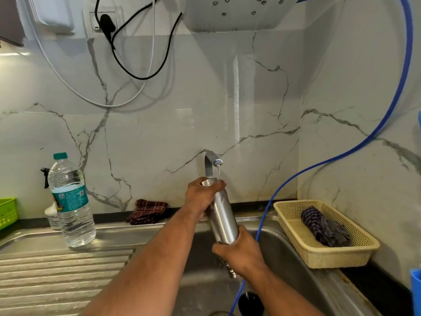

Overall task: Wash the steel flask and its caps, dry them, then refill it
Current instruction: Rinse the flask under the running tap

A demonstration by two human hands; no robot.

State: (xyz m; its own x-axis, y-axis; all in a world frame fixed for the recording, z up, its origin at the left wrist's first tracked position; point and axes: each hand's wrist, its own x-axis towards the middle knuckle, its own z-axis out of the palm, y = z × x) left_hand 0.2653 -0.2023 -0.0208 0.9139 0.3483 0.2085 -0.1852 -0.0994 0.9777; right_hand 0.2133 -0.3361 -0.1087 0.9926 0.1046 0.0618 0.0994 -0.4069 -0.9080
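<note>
- the steel flask is at the centre of the frame, tilted, its top leaning toward the upper left and its base toward the lower right, held over the sink.
- the left hand is closed around the flask's upper end, fingers wrapped over the rim just under the tap.
- the right hand grips the flask's lower end from beneath, thumb across its front.
- a thin stream of water falls from the tap's spout onto the fingers at the flask's top; water also runs off below the right hand.
- a dark round object lies low in the sink basin at the bottom of the frame; what it is cannot be told.
- at the left of the frame a clear plastic water bottle with a green cap stands upright on the ribbed drainboard.
- a dark red checked cloth lies on the counter edge behind the sink, left of the tap.
- at the right, a cream mesh basket holds a dark striped cloth.
- a blue hose curves down from the upper right into the sink.
</note>
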